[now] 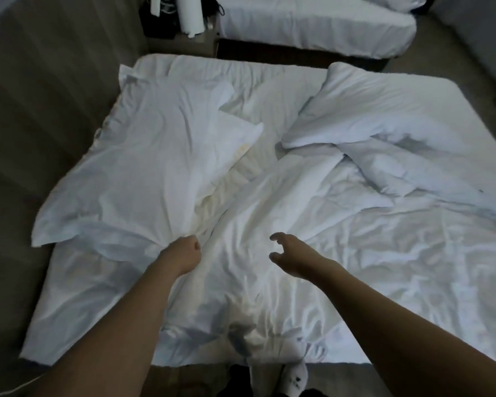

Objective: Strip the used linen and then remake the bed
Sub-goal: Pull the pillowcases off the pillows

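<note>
The left hand [184, 253] grips a bunched sheet [143, 179] just beyond its fingers; the right hand [292, 253] hovers, fingers spread and empty. Best grab the sheet's nearer fold too, then pull evenly off the bed [413, 282].

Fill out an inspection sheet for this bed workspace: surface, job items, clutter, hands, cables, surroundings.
Surface: bed covered in a crumpled white sheet.
Job's things: pillowcase pulled partway off a yellowed pillow on the left; two more pillows piled at right.
Clutter: small bunched cloth near the bed's foot edge.
Grippers: left hand grips the pillowcase's open end; right hand hovers above the sheet, fingers loosely curled, holding nothing.
Cables: pale cord on the floor at lower left.
Surroundings: second bed behind; nightstand with dark items and a white roll.
</note>
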The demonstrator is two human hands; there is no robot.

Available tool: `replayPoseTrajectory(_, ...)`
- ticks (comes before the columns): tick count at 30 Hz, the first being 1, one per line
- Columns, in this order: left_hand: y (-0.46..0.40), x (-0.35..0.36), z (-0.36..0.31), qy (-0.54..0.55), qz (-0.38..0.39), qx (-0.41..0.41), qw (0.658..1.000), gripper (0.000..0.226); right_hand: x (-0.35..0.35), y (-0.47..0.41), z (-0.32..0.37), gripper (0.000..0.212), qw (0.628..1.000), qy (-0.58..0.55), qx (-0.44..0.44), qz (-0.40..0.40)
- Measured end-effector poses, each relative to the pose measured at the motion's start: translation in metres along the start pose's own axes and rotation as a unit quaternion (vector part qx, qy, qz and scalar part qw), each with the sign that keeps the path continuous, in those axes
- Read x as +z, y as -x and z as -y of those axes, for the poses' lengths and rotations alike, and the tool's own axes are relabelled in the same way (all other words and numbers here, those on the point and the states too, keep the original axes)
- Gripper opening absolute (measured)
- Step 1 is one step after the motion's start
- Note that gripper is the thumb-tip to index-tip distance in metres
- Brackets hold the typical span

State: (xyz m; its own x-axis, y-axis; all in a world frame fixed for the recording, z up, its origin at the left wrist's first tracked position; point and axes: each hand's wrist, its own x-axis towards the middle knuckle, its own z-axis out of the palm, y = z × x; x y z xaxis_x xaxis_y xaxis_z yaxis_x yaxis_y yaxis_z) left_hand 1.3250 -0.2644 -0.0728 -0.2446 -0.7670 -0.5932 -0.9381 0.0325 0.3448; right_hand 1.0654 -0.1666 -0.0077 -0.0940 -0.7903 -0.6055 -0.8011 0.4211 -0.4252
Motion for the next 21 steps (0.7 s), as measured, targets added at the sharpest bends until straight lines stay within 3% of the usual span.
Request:
replayPoseTrajectory(5, 0.006, 0.025, -0.065, 0.004, 0.018, 0.066, 0.998, 0.016, -0.012, 0.027, -0.055, 0.055, 0.997, -0.022, 0.067, -0.018)
replayPoseTrajectory(10, 0.021, 0.070, -0.128, -0.035, 0.083, 0.119, 0.989, 0.017, -0.006, 0.065, -0.126, 0.060, 0.988, -0.065, 0.141, -0.015)
replayPoseTrajectory(21, 0.048, 0.167, -0.325, -0.141, 0.143, 0.187, 0.962, 0.017, -0.036, 0.154, -0.312, 0.063, 0.962, -0.183, 0.182, -0.092)
